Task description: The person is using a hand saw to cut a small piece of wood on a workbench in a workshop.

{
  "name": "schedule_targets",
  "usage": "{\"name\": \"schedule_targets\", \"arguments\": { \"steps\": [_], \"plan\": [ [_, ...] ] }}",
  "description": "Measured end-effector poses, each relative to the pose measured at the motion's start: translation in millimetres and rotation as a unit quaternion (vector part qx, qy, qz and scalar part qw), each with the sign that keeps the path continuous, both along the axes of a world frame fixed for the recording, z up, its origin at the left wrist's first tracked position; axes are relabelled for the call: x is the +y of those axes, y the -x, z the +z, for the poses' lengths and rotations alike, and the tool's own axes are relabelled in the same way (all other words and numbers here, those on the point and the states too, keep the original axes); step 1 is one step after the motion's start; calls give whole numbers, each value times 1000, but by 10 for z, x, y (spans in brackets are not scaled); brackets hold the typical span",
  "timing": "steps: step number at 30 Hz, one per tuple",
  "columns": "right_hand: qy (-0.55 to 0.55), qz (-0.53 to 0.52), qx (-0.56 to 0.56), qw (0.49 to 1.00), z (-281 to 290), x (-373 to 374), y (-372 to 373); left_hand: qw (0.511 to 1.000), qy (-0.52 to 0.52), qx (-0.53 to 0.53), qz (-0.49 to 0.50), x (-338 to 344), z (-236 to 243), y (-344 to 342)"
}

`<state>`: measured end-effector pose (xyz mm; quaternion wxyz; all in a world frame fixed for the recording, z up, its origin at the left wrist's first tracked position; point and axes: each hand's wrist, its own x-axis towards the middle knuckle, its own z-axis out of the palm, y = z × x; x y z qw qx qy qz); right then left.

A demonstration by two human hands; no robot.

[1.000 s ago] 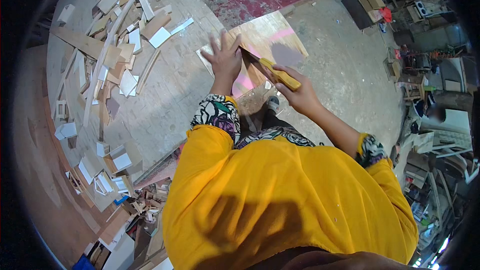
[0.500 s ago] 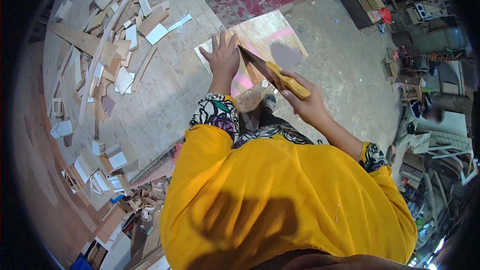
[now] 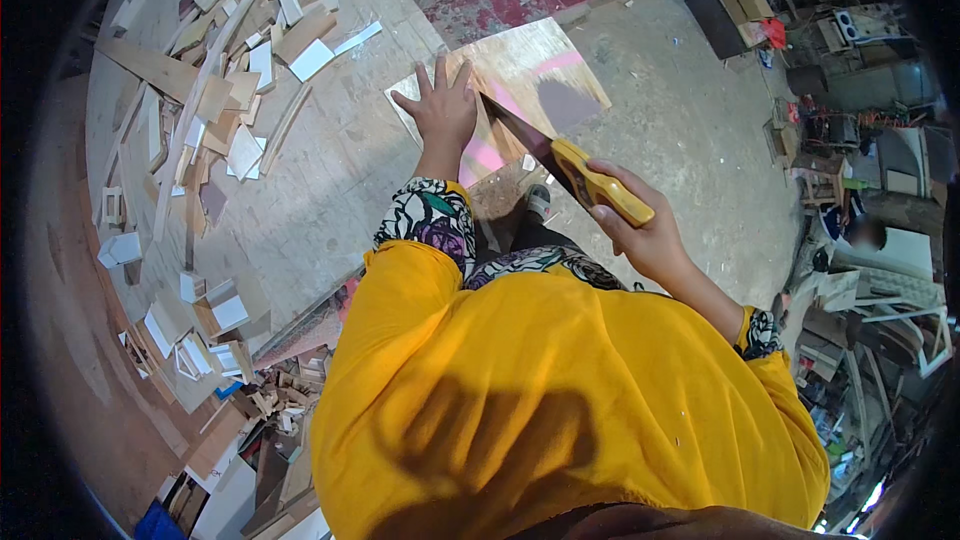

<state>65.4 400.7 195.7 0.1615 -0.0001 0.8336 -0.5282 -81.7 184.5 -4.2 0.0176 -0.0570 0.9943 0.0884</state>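
Note:
A pale plywood board [image 3: 530, 50] with pink streaks rests across the corner of the worktable, part of it jutting past the edge. My left hand [image 3: 445, 115] presses flat on its left part, fingers spread. My right hand [image 3: 640, 225] is wrapped round the yellow handle of a handsaw [image 3: 520, 128]. The saw's dark blade slants up and left, its far end at the board just right of my left hand. Whether the teeth sit inside a cut is hard to make out.
The worktable [image 3: 300, 210] carries a heap of wood offcuts [image 3: 240, 90] on its left. Below it lies a pile of scraps [image 3: 270, 430]. My shoe [image 3: 538, 202] stands on the concrete floor [image 3: 690, 140]. At far right are a person [image 3: 850, 225], frames and clutter.
My right hand has drawn the saw back, down and to the right, so more blade shows. My left hand stays spread on the board.

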Motion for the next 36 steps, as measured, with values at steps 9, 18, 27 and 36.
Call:
{"name": "schedule_targets", "arguments": {
  "steps": [9,18,27,36],
  "plan": [
    [-30,31,15,999,51,-20,14,1000,5,-10,12,-23,-41,24],
    [-43,37,34,998,-248,-94,231,1000,5,6,0,2,-28,-45],
    [-33,44,30,998,-77,-112,149,1000,-1,2,15,-30,-48,-23],
    [-41,30,12,999,-254,-184,317,1000,2,-13,7,10,-21,-14]
  ]
}}
